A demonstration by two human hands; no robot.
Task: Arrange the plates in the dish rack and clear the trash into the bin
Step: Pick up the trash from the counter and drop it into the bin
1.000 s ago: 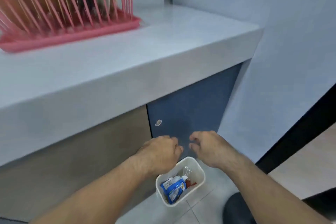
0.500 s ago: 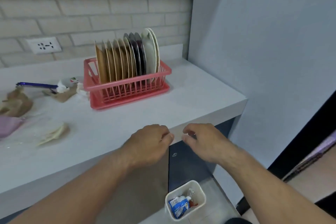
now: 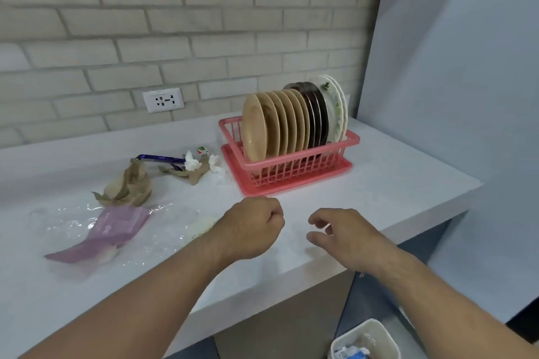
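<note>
Hands have risen from the bin to the worktop before the dish rack: left hand fisted, right hand loosely curled, both empty. Plates stand racked; purple wrapper and brown paper left of it remain.

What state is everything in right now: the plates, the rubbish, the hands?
plates: standing on edge, in a row in the rack
dish rack: on the counter, filled with plates
brown paper: crumpled, on the counter
tissues: crumpled, beside the rack
purple packet: lying on the counter
bin: on the floor, trash inside
left hand: curled in a fist, nothing seen in it
right hand: fingers loosely curled, empty
</note>
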